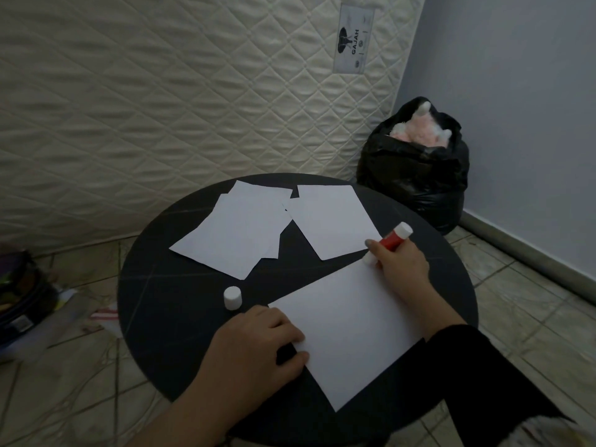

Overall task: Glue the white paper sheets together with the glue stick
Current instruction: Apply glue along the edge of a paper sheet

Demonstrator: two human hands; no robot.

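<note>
A white paper sheet point(348, 327) lies on the near side of the round black table point(167, 295). My left hand point(258, 343) presses flat on its near left corner. My right hand point(400, 262) grips a red glue stick point(392, 238), tilted, with its white tip touching the sheet's far right corner. The stick's white cap point(232, 297) stands upright on the table, left of the sheet. Further back lie more white sheets: an overlapping stack point(235, 233) at the left and a single sheet point(332, 217) at the right.
A quilted mattress point(161, 108) leans upright behind the table. A stuffed black rubbish bag point(416, 175) sits on the tiled floor at the back right, by the blue wall. Clutter lies on the floor at the far left point(22, 295).
</note>
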